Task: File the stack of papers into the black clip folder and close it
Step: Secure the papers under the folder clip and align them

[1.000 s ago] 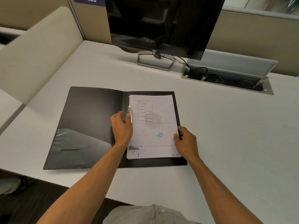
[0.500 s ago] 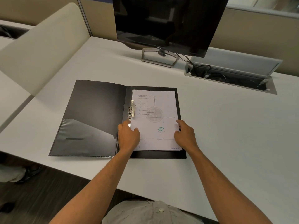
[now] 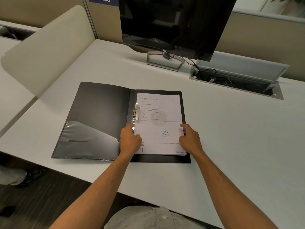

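Note:
The black clip folder point(image 3: 99, 109) lies open flat on the white desk. A stack of white printed papers point(image 3: 161, 113) rests on its right half, with the left edge under the metal clip point(image 3: 136, 111) at the spine. My left hand point(image 3: 130, 139) grips the stack's lower left edge, just below the clip. On the opposite side, my right hand point(image 3: 189, 138) holds the stack's right edge. The left cover shows a glossy inner pocket point(image 3: 85, 139).
A dark monitor point(image 3: 173, 22) on a metal stand is behind the folder. An open cable tray point(image 3: 236, 80) with wires is sunk into the desk at the back right. A beige curved divider point(image 3: 46, 47) borders the desk's left side.
My left hand has left the metal clip and slid down to the stack's lower left edge. The right hand stays on the right edge.

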The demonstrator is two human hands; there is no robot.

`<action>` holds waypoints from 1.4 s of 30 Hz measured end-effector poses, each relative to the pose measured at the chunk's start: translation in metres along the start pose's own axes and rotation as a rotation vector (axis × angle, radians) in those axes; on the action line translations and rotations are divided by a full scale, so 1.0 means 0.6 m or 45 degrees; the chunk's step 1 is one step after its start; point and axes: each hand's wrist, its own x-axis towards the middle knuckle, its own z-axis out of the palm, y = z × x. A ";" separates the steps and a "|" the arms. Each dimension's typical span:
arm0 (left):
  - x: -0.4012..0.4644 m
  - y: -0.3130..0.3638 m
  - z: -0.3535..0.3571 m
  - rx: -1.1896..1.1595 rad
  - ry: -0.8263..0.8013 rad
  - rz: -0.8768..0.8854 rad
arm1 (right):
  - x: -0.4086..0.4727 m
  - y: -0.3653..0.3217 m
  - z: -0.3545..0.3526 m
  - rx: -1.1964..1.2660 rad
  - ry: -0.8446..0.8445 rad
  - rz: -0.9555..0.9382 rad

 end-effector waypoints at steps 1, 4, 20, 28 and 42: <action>0.001 0.001 -0.002 0.009 0.015 0.009 | 0.000 -0.001 0.000 0.009 0.002 0.000; 0.007 0.002 -0.010 0.049 0.056 0.011 | 0.002 -0.004 -0.002 0.005 0.065 -0.019; 0.032 -0.005 -0.022 0.324 -0.030 0.025 | 0.006 -0.012 0.006 -0.088 0.088 0.057; 0.019 -0.034 -0.031 0.202 -0.130 0.240 | 0.005 -0.006 0.004 -0.007 0.125 0.020; -0.005 -0.104 -0.053 0.459 -0.555 0.569 | 0.011 -0.009 0.014 -0.046 0.139 0.017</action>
